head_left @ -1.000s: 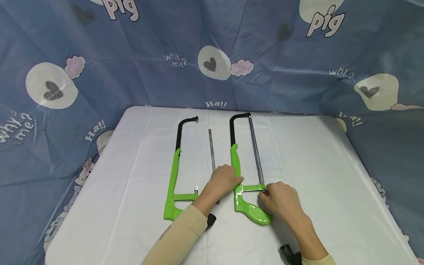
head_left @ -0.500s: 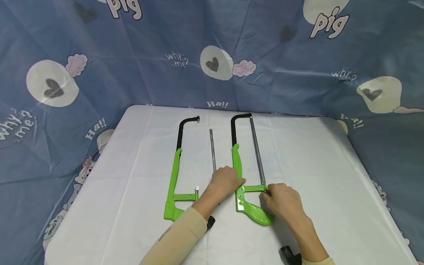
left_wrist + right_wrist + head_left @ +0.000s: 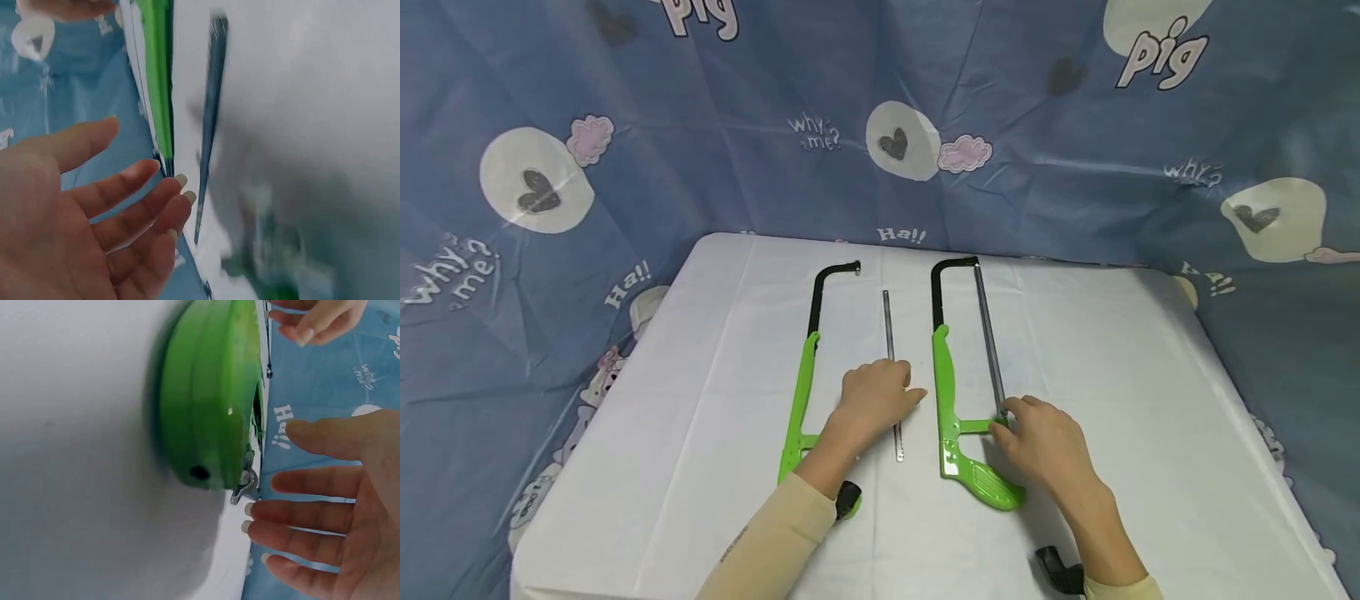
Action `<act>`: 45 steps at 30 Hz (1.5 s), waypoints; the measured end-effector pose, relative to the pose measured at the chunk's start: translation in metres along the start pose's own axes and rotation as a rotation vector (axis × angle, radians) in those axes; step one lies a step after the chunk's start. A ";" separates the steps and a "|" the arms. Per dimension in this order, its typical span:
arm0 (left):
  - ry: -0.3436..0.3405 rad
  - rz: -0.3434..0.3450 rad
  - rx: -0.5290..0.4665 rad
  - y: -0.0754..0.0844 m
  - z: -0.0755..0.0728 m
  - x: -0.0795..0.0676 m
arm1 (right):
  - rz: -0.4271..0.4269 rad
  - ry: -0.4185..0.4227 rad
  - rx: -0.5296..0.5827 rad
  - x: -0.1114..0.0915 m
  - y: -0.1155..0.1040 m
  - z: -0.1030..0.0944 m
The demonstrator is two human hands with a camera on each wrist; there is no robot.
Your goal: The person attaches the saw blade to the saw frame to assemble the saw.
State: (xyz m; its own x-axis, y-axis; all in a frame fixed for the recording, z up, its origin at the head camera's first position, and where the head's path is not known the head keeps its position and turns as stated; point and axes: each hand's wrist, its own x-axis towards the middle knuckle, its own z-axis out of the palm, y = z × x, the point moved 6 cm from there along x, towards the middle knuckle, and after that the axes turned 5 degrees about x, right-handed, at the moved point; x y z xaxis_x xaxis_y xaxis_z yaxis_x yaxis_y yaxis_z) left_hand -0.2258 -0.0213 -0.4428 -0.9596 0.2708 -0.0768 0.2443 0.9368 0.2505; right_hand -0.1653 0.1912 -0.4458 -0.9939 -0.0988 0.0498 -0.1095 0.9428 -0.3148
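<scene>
Two hacksaws with green handles and black front bows lie on a white cloth. On the right hacksaw [image 3: 946, 375], a grey blade [image 3: 989, 342] runs from the bow down to the green crosspiece. Beside its lower end is my right hand [image 3: 1045, 442], fingers extended and holding nothing, close to a metal wing nut [image 3: 247, 481] in the right wrist view. Between the saws lies a loose hacksaw blade [image 3: 890, 325]. Over that blade hovers my left hand [image 3: 874, 398], its fingers loosely bent and nothing in them. My left forearm covers the lower part of the left hacksaw [image 3: 802, 383].
The white-covered table [image 3: 1150, 375] extends to both sides of the saws. A blue printed curtain [image 3: 760, 183] hangs behind and beside it. Black straps with camera mounts sit by both wrists, the right mount [image 3: 1060, 571] near the front.
My left hand has let go of the right hacksaw's frame and moved left, over the loose blade. My right hand has loosened from the wing nut and its fingers have straightened.
</scene>
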 end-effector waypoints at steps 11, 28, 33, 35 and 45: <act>-0.009 -0.073 0.001 -0.033 -0.020 -0.005 | -0.025 0.001 0.051 0.011 -0.012 -0.002; 0.012 -0.225 -0.028 -0.099 -0.042 -0.014 | -0.108 0.004 0.104 0.031 -0.052 0.003; -0.003 -0.268 -0.073 -0.118 -0.040 -0.015 | -0.137 0.037 0.113 0.034 -0.061 0.004; -0.010 -0.281 -0.088 -0.123 -0.040 -0.015 | -0.138 0.037 0.110 0.036 -0.063 0.006; -0.065 -0.354 -0.143 -0.139 -0.030 -0.025 | -0.123 -0.051 0.188 0.046 -0.080 0.021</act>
State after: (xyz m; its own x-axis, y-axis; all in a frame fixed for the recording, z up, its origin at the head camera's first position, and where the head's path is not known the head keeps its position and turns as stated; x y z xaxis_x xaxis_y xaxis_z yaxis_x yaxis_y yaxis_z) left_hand -0.2399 -0.1655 -0.4464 -0.9690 -0.0456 -0.2427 -0.1265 0.9357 0.3294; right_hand -0.2022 0.1048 -0.4383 -0.9717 -0.2301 0.0525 -0.2266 0.8471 -0.4807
